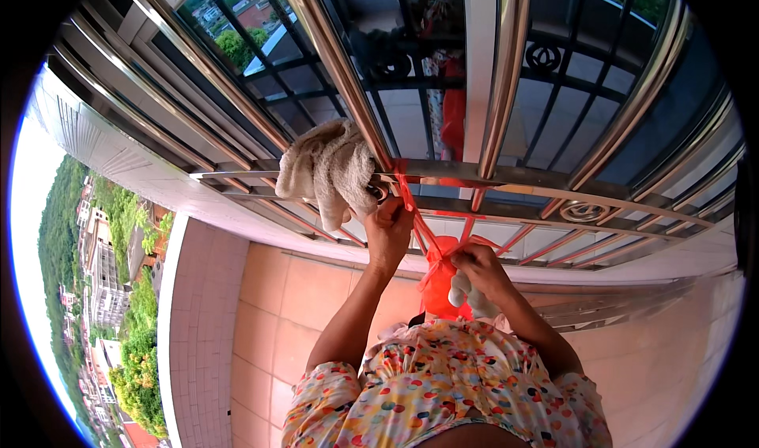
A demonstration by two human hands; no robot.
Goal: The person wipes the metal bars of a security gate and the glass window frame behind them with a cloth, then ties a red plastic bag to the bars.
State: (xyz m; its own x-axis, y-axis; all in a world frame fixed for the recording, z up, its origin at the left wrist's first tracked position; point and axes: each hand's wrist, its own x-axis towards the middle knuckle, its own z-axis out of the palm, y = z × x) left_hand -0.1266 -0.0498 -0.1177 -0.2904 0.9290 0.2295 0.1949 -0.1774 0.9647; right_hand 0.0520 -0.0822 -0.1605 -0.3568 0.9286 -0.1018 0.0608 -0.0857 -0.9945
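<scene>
A red plastic bag [437,291] hangs below the rails of a stainless steel window guard [430,175]. Red plastic strips [415,214] run from the upper rail down to the bag's gathered, knotted top. My left hand [388,234] is closed at the upper part of the strips, just under the rail. Lower down, my right hand [483,270] pinches a loose red end beside the knot. Below its fingers is a pale grey soft item [465,294], partly hidden by my hand. A beige terry cloth [329,172] is draped over the rails, touching or nearly touching my left hand.
Upright metal bars [507,80] rise in front of glass panes that reflect a dark railing. Beneath is a tiled floor [308,300]. To the left stands a low tiled parapet wall [201,329], with trees and buildings beyond. A ledge [622,305] lies at right.
</scene>
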